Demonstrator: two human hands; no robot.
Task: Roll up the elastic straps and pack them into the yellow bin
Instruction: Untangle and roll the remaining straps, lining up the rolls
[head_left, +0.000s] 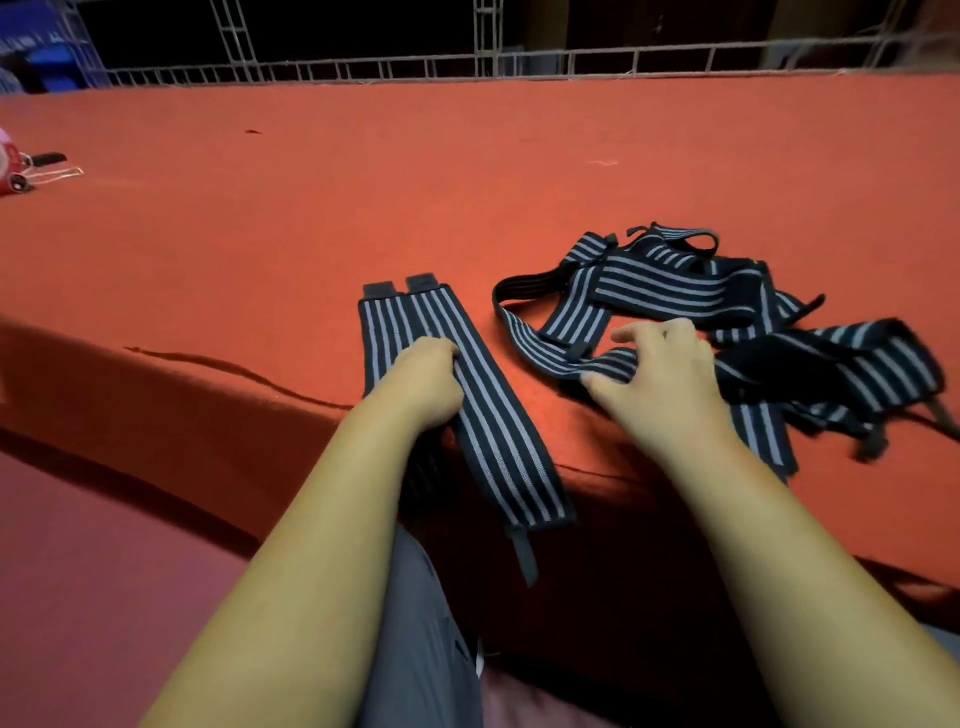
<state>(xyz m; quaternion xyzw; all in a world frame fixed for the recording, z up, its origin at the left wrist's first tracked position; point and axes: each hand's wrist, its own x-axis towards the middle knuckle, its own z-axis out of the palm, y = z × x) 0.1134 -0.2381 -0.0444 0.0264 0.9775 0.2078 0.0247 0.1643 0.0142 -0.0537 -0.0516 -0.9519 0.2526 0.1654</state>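
Note:
Two black straps with pale stripes (488, 410) lie flat side by side on the red table, their near ends hanging over the front edge. My left hand (423, 382) rests on them with fingers curled, gripping the left strap. To the right lies a tangled pile of several more striped straps (675, 291). My right hand (660, 374) pinches one strap of that pile (550, 353) between thumb and fingers. No yellow bin is in view.
The red cloth-covered table (415, 182) stretches far back to a metal truss railing (488, 62). A pink-and-red object with a black handle and wire (26, 169) sits at the far left edge. My grey trouser leg (415, 623) shows below the table's front edge.

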